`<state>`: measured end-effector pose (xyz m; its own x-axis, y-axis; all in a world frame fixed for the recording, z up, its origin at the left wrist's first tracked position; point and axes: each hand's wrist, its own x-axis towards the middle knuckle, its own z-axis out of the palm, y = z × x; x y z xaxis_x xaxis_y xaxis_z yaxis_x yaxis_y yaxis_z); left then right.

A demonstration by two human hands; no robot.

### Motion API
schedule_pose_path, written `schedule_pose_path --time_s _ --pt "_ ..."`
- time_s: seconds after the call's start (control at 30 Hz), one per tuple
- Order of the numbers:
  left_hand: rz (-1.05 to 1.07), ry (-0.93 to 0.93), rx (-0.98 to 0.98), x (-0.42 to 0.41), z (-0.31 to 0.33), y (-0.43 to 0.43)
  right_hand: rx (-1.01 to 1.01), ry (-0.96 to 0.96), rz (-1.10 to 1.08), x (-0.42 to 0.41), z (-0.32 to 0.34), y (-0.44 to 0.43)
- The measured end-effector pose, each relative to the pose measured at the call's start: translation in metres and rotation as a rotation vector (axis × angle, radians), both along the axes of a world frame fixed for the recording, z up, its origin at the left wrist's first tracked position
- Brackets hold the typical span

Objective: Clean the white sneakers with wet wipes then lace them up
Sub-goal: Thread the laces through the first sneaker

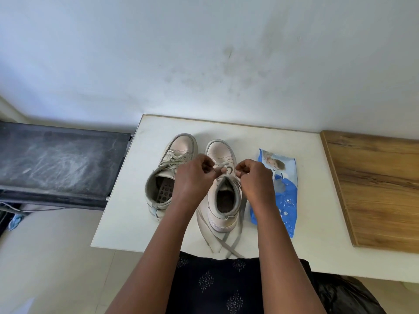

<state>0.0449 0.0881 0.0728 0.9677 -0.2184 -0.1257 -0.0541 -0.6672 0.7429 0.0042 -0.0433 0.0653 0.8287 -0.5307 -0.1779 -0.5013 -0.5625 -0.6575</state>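
On the white table the left sneaker and right sneaker stand side by side, toes toward twelve o'clock. Over the right sneaker, the left hand and right hand each have their grip pinched on its grey lace; the loose ends trail toward six o'clock. A blue wet wipes pack lies just beside it at three o'clock.

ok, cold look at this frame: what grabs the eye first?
At centre, the left hand and right hand both pinch the grey lace over the tongue of one white sneaker, and its loose ends trail towards the near edge of the white table. The second sneaker stands just left of it. A blue wet wipes pack lies to the right.
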Motion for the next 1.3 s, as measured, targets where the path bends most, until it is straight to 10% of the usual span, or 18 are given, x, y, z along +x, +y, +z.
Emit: schedule_pose_path --time_s 0.27,0.53,0.8,1.3 --pt "-0.282 -0.119 0.181 -0.021 -0.004 -0.004 0.169 0.080 0.033 -0.012 0.002 -0.011" --pt "0.014 0.292 -0.352 -0.034 0.002 0.020 0.389 0.242 -0.091 -0.022 0.017 -0.018" --pt "0.028 0.228 0.133 -0.048 -0.006 0.004 0.833 0.159 -0.127 -0.021 0.027 -0.012" --pt "0.019 0.145 0.310 -0.056 -0.027 -0.023 0.624 -0.212 -0.164 -0.008 0.070 0.022"
